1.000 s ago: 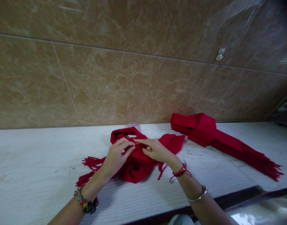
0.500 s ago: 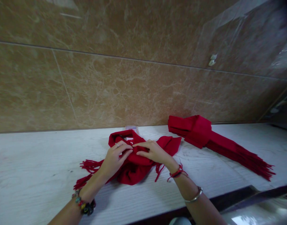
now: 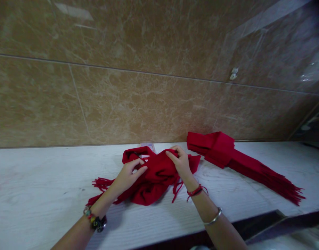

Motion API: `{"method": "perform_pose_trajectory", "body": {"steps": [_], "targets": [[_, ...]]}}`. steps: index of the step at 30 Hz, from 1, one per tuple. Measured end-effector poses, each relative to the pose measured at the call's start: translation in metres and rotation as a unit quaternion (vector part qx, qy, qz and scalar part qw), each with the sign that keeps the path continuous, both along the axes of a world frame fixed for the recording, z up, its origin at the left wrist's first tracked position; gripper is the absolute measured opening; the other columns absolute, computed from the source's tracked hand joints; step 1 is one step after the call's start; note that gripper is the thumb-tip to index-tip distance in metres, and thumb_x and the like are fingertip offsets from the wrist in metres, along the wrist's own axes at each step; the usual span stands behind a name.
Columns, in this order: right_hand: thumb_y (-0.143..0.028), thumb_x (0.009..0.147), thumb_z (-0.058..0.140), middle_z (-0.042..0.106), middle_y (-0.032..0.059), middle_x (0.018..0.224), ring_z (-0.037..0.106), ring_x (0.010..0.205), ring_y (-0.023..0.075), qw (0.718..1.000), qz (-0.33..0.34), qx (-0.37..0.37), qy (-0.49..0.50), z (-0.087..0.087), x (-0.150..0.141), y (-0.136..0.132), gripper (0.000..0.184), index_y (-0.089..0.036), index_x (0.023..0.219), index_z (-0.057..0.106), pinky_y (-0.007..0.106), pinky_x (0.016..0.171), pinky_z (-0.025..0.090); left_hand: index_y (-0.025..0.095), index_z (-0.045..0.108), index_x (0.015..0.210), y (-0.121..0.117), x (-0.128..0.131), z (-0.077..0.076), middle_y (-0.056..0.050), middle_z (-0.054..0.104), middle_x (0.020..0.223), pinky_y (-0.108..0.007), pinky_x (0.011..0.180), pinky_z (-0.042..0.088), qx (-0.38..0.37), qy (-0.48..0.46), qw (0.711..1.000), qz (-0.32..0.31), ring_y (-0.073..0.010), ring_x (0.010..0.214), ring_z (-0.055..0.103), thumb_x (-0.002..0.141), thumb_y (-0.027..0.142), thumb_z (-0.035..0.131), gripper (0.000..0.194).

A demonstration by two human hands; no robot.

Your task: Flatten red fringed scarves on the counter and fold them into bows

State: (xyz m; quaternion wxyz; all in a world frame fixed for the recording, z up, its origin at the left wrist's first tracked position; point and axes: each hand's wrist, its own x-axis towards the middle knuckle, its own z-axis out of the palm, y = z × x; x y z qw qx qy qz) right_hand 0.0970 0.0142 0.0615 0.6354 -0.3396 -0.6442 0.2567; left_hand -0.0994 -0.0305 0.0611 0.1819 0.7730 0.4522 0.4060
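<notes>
A crumpled red fringed scarf [image 3: 154, 177] lies on the white wood-grain surface in front of me. My left hand [image 3: 130, 173] pinches its cloth near the left-hand loop. At the upper right of the bunch, my right hand [image 3: 180, 161] grips a raised fold between thumb and fingers. Fringe pokes out below my left wrist and beneath my right hand. Just behind the bunched cloth, a small pale printed card or label [image 3: 148, 146] shows in part; the scarf covers the rest.
A second red scarf [image 3: 222, 147], folded with its fringe stretched to the right, lies at the right by the wall. A brown marble-tiled wall [image 3: 138, 104] rises behind the white surface [image 3: 39, 177]. A dark edge [image 3: 258, 222] runs along the lower right.
My right hand has moved right and slightly up, pulling a fold of the scarf wider. My left hand has stayed nearly in place. The view has shifted slightly.
</notes>
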Motion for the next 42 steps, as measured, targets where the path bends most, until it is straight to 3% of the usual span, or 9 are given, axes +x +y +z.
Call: {"method": "perform_pose_trajectory", "body": {"steps": [7, 13, 16, 22, 27, 32, 35, 38, 42], "targets": [[-0.036, 0.065, 0.063, 0.054, -0.0031, 0.064, 0.049, 0.062, 0.0131, 0.995, -0.087, -0.019, 0.038, -0.002, 0.010, 0.013, 0.020, -0.019, 0.067, 0.053, 0.026, 0.061, 0.039, 0.017, 0.054, 0.067, 0.005, -0.010, 0.007, -0.001, 0.058, 0.070, -0.026, 0.064, 0.039, -0.029, 0.085, 0.996, -0.019, -0.0152, 0.068, 0.051, 0.078, 0.037, 0.044, 0.025], [-0.039, 0.068, 0.060, 0.056, -0.0018, 0.065, 0.050, 0.063, 0.0138, 0.993, -0.111, -0.007, 0.037, -0.003, 0.018, 0.019, 0.021, -0.018, 0.069, 0.054, 0.026, 0.060, 0.039, 0.017, 0.041, 0.061, 0.003, -0.017, 0.016, 0.004, 0.043, 0.057, -0.020, 0.051, 0.035, -0.056, -0.076, 0.995, -0.026, -0.0093, 0.055, 0.040, 0.078, 0.044, 0.038, 0.032], [-0.040, 0.070, 0.058, 0.054, -0.0019, 0.065, 0.049, 0.063, 0.0134, 0.992, -0.122, 0.010, 0.042, -0.002, 0.020, 0.019, 0.022, -0.018, 0.071, 0.054, 0.026, 0.059, 0.038, 0.017, 0.044, 0.065, 0.004, -0.024, 0.019, 0.004, 0.046, 0.060, -0.019, 0.051, 0.035, -0.081, -0.100, 0.991, -0.032, -0.0092, 0.055, 0.042, 0.077, 0.045, 0.041, 0.031], [-0.041, 0.071, 0.056, 0.053, -0.0002, 0.067, 0.051, 0.063, 0.0148, 0.984, -0.175, 0.009, 0.032, -0.009, 0.032, 0.033, 0.023, -0.018, 0.073, 0.053, 0.027, 0.059, 0.040, 0.016, 0.056, 0.072, 0.014, -0.046, 0.018, -0.001, 0.058, 0.069, -0.025, 0.062, 0.040, -0.010, 0.071, 0.997, 0.032, -0.0143, 0.065, 0.052, 0.077, 0.041, 0.045, 0.028], [-0.033, 0.076, 0.051, 0.060, 0.0061, 0.074, 0.056, 0.071, 0.0206, 0.964, -0.213, 0.026, -0.157, -0.018, 0.030, 0.037, 0.016, -0.018, 0.079, 0.056, 0.035, 0.068, 0.043, 0.016, 0.057, 0.080, 0.021, -0.045, 0.006, -0.005, 0.062, 0.081, -0.029, 0.073, 0.043, 0.063, 0.140, 0.985, 0.078, -0.0171, 0.077, 0.056, 0.080, 0.030, 0.041, 0.021], [-0.023, 0.076, 0.054, 0.055, 0.0112, 0.115, 0.044, 0.112, 0.0244, 0.918, -0.101, 0.194, -0.332, -0.019, 0.006, 0.020, 0.035, -0.018, 0.110, 0.052, 0.047, 0.098, 0.026, 0.016, 0.056, 0.080, 0.021, -0.033, -0.004, -0.007, 0.063, 0.082, -0.030, 0.075, 0.044, 0.109, 0.135, 0.982, 0.075, -0.0172, 0.079, 0.056, 0.085, 0.028, 0.035, 0.025], [-0.023, 0.077, 0.054, 0.054, 0.0087, 0.119, 0.043, 0.115, 0.0223, 0.900, 0.012, 0.206, -0.385, -0.021, -0.014, 0.010, 0.039, -0.020, 0.116, 0.049, 0.046, 0.100, 0.024, 0.017, 0.056, 0.081, 0.018, -0.027, -0.006, -0.005, 0.063, 0.081, -0.028, 0.073, 0.045, 0.134, 0.132, 0.981, 0.045, -0.0160, 0.078, 0.056, 0.087, 0.028, 0.033, 0.026], [-0.019, 0.079, 0.050, 0.063, 0.0066, 0.101, 0.055, 0.096, 0.0192, 0.915, 0.071, 0.157, -0.366, -0.024, -0.024, 0.008, 0.023, -0.020, 0.100, 0.059, 0.037, 0.088, 0.039, 0.017, 0.056, 0.081, 0.017, -0.024, -0.008, -0.004, 0.062, 0.080, -0.027, 0.072, 0.045, 0.136, 0.138, 0.981, 0.017, -0.0152, 0.076, 0.056, 0.088, 0.028, 0.032, 0.027], [-0.019, 0.079, 0.045, 0.066, 0.0043, 0.079, 0.059, 0.074, 0.0167, 0.968, 0.041, 0.059, -0.238, -0.022, -0.013, 0.017, 0.017, -0.019, 0.079, 0.062, 0.030, 0.071, 0.045, 0.017, 0.057, 0.090, 0.021, -0.028, -0.014, -0.007, 0.060, 0.093, -0.032, 0.083, 0.043, 0.098, 0.157, 0.983, 0.017, -0.0178, 0.089, 0.055, 0.084, 0.032, 0.042, 0.022]]}}
